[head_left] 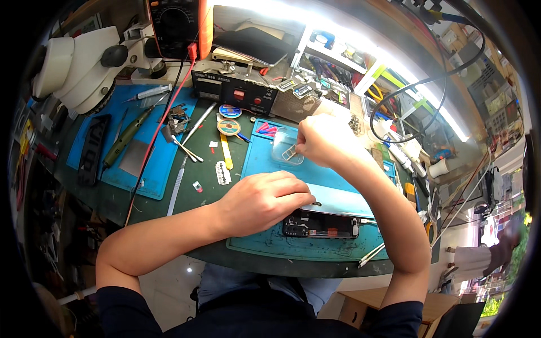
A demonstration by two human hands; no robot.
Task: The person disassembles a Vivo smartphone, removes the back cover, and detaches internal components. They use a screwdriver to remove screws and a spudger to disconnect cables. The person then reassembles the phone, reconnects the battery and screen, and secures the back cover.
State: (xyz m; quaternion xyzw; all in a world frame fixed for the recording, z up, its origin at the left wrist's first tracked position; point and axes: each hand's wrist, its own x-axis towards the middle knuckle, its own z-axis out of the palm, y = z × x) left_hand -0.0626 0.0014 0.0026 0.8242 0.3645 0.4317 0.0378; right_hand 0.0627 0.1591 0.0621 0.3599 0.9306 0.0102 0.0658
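Note:
An opened phone (pixel 321 226), its dark inside facing up, lies on the blue mat. Behind it a flat pale-blue phone panel (pixel 341 200) stands tilted along the phone's far edge. My left hand (pixel 265 201) is closed with its fingertips at the panel's left end, where a small dark piece shows. My right hand (pixel 324 139) is closed in a pinch at the rim of a clear plastic box (pixel 279 147). Right by its fingertips is a small silver metal frame (pixel 288 152). Whether the fingers grip this frame is hard to see.
A razor blade (pixel 223 173), a yellow strip (pixel 226 152), solder spools (pixel 229 125) and a scalpel-like tool (pixel 177 186) lie left of the mat. A microscope (pixel 79 70) stands far left. Behind are a black power unit (pixel 234 93) and a multimeter (pixel 179 25). Cotton swabs (pixel 371 254) lie front right.

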